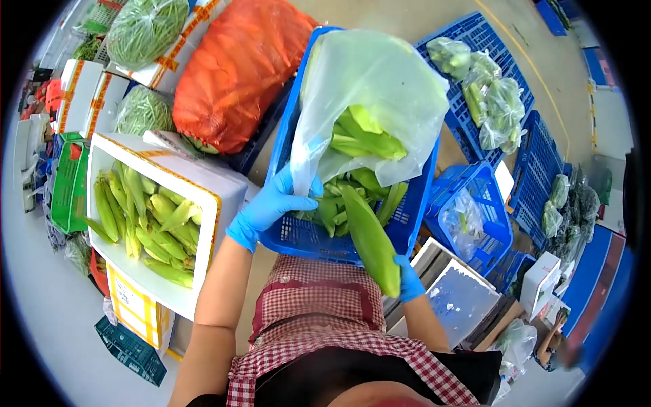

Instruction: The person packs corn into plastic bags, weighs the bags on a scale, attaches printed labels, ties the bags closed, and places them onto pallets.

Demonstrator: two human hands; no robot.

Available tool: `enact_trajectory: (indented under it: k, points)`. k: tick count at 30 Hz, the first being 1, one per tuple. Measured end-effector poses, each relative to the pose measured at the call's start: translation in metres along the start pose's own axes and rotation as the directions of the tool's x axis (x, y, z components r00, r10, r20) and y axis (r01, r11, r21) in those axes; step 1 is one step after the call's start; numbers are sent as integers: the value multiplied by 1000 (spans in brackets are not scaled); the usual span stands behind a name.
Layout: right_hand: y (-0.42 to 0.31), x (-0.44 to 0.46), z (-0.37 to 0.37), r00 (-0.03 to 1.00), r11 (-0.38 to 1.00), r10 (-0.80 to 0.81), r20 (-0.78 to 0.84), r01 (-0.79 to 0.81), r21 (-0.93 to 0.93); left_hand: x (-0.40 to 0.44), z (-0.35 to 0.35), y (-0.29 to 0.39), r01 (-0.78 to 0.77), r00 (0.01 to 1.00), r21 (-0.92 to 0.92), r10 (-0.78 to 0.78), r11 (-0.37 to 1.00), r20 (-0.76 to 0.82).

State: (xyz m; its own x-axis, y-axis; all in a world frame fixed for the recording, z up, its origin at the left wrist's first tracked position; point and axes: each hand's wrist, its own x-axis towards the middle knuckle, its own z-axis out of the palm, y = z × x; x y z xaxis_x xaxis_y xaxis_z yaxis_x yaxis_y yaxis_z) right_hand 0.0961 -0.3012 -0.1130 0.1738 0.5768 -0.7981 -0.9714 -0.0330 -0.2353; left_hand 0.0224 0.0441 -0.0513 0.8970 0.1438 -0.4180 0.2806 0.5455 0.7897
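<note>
My left hand (274,203), in a blue glove, is closed on the edge of a clear plastic bag (376,74). My right hand (409,280), gloved the same way, grips the lower end of an ear of corn (371,239) in its green husk. The ear's upper end points toward the bag's mouth. Inside the bag lie several husked ears (366,139). The bag rests in a blue plastic crate (278,146) in front of me, with loose green husks (332,210) under its mouth. The fingers of my right hand are partly hidden behind the ear.
At left, a white foam box (227,183) holds several ears of corn (163,234). Behind it lies a full orange mesh sack (241,71). A smaller blue basket (491,230) with plastic bags stands at right, near blue pallets (468,34) bearing bagged vegetables (498,102).
</note>
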Motion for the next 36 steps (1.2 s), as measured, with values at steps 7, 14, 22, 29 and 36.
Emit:
enact_trajectory:
  k: [7,14,22,29,36]
  points:
    - [-110,123,133,897,916,-391,208,401,-8,-7,13,19,18,987,-130,3,991,162]
    - [-168,112,25,762,-569,-603,236,-204,-797,14,-15,12,5,1000,-291,-1,957,12]
    - [-120,-10,40,680,-780,-497,539,-77,-621,10,25,37,35,981,61,-23,998,-190]
    - [-139,-188,112,276,-265,-905,323,227,-937,-44,90,164,-214,970,92,223,973,-98]
    - [-108,-326,82,67,6,-996,61,714,-700,-70,221,207,-58,973,-148,89,987,214]
